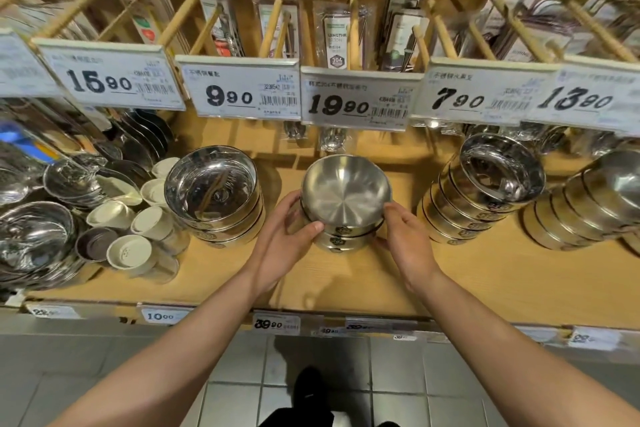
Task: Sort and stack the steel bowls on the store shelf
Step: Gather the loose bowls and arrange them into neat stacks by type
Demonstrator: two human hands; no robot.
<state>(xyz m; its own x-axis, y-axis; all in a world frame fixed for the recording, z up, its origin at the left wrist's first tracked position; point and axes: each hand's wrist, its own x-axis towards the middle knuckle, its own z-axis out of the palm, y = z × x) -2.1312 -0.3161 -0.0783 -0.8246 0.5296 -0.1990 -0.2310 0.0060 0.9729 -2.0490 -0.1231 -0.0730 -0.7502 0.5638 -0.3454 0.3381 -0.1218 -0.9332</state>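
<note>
Brushed steel fills the middle of the wooden shelf: a short stack of bowls, nested and upright, stands there below the 19.90 price tag. Your left hand curls around the stack's left side, thumb laid across its front wall, and your right hand cups the right side, fingers wrapped against the lower bowl. To the left stands a shinier stack, with small cream cups beyond it. To the right, a taller stack leans, and another row of bowls lies farther right.
</note>
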